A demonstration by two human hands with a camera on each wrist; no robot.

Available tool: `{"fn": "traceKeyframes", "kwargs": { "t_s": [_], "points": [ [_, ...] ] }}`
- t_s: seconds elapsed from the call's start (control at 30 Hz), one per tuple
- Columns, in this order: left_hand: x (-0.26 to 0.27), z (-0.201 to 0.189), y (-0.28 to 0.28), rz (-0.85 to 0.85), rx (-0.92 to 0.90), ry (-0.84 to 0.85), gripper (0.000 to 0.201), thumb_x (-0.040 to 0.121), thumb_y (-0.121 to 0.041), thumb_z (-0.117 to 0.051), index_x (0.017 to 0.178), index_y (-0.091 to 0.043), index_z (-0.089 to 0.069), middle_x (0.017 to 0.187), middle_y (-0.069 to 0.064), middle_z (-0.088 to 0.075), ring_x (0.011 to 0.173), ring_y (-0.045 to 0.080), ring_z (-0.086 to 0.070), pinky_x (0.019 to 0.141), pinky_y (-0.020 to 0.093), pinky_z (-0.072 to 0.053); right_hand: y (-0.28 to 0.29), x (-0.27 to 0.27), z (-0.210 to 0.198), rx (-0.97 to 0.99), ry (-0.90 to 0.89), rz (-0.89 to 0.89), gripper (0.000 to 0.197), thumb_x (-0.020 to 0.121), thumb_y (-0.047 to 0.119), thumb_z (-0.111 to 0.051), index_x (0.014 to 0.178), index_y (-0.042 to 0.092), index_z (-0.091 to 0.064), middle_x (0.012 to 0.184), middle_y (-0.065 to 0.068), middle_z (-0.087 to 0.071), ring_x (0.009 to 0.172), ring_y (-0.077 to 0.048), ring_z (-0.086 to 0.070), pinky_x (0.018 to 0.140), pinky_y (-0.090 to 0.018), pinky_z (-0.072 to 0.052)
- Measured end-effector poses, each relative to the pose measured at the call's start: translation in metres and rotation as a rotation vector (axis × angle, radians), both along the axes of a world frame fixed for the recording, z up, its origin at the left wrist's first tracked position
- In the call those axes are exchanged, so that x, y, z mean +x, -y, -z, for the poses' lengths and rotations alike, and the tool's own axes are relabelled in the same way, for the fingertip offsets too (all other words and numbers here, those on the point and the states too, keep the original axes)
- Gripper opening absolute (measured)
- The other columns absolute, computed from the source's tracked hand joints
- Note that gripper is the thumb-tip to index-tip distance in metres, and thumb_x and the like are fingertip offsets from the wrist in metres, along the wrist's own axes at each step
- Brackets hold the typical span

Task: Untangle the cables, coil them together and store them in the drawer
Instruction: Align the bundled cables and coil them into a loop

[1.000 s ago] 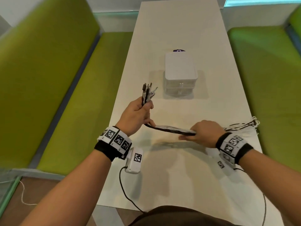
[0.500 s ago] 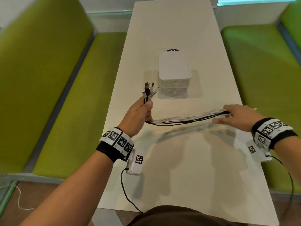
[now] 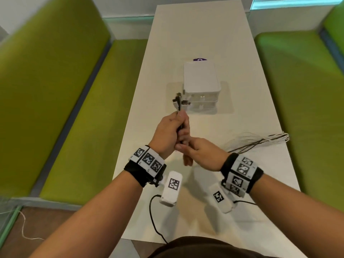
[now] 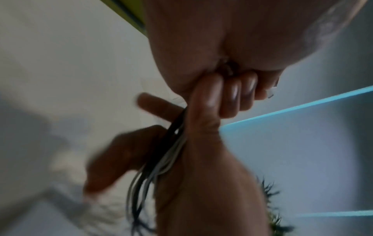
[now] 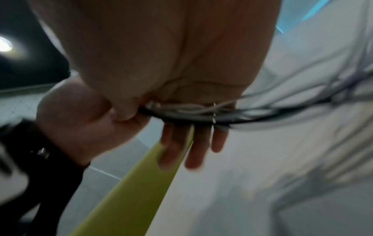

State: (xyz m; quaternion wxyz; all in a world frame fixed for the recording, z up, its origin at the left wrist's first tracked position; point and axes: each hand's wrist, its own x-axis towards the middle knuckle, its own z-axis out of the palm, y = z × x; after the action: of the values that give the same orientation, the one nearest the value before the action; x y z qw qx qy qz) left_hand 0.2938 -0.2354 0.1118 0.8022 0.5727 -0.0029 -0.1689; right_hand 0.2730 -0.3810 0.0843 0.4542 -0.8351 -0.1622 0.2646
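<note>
White bench (image 3: 201,30): cables (image 3: 179,102) look untangled, uncoiled. Left grip (image 3: 170,132) fisted round plug ends; right grip (image 3: 203,155) just below, fingers straight, cables across palm. Drawer unit (image 3: 202,81) beyond, shut.

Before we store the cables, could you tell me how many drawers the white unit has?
2. The upper drawer sits under the top of the white unit; the lower drawer lies directly beneath it. The cable plugs hide their left ends.
</note>
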Motion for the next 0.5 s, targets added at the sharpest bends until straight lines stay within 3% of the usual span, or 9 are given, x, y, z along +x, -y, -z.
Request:
{"fn": "traceKeyframes", "kwargs": {
  "t_s": [0.07,0.13,0.2,0.37,0.43,0.5],
  "points": [
    [0.003,0.001,-0.007,-0.045,-0.159,-0.06,0.028,0.106,-0.022,-0.04,0.086,-0.006,-0.052,0.065,0.007,-0.047,0.058,0.022,-0.043,0.062,0.033,-0.043,-0.004,-0.006,0.007,0.021,0.053,0.041,0.034,0.104,0.045,-0.044,0.083,0.025,-0.061,0.06,0.022,-0.061,0.058,0.002,-0.054,0.065,-0.022,-0.042],
    [0.001,0.003,-0.011,-0.065,-0.279,-0.124,0.025,0.106,-0.02,-0.039,0.091,-0.007,-0.053,0.065,0.004,-0.042,0.058,0.018,-0.041,0.065,0.033,-0.046,0.0,-0.011,0.01,0.058,0.092,0.061,0.033,0.106,0.044,-0.039,0.085,0.027,-0.056,0.061,0.023,-0.058,0.061,0.002,-0.051,0.066,-0.02,-0.037],
    [0.0,0.004,-0.011,-0.042,-0.339,-0.175,0.026,0.106,-0.023,-0.039,0.088,-0.009,-0.053,0.062,0.0,-0.033,0.054,0.013,-0.031,0.062,0.03,-0.04,0.005,-0.015,0.014,0.124,0.092,0.06,0.03,0.107,0.044,-0.033,0.093,0.026,-0.054,0.065,0.019,-0.054,0.063,-0.004,-0.046,0.069,-0.024,-0.04],
    [0.005,-0.001,-0.01,0.008,-0.341,-0.26,0.034,0.103,-0.034,-0.039,0.076,-0.014,-0.046,0.059,-0.002,-0.026,0.054,0.012,-0.018,0.054,0.023,-0.035,0.009,-0.018,0.018,0.044,0.156,0.025,0.028,0.109,0.034,-0.033,0.099,0.021,-0.055,0.069,0.039,-0.054,0.064,0.001,-0.049,0.069,-0.024,-0.036],
    [0.007,0.001,-0.008,-0.022,-0.302,-0.236,0.037,0.106,-0.038,-0.038,0.078,-0.016,-0.046,0.058,-0.004,-0.025,0.048,0.009,-0.019,0.048,0.022,-0.026,0.01,-0.017,0.017,-0.005,0.171,0.0,0.03,0.108,0.038,-0.034,0.095,0.021,-0.056,0.069,0.04,-0.055,0.065,0.003,-0.051,0.068,-0.022,-0.036],
    [0.007,0.002,-0.005,-0.06,-0.243,-0.211,0.036,0.106,-0.04,-0.039,0.079,-0.017,-0.044,0.06,-0.005,-0.023,0.047,0.008,-0.018,0.045,0.022,-0.022,0.013,-0.018,0.018,-0.059,0.184,-0.017,0.037,0.105,0.048,-0.034,0.092,0.021,-0.056,0.068,0.033,-0.057,0.066,0.002,-0.052,0.07,-0.028,-0.039]
  ]
}}
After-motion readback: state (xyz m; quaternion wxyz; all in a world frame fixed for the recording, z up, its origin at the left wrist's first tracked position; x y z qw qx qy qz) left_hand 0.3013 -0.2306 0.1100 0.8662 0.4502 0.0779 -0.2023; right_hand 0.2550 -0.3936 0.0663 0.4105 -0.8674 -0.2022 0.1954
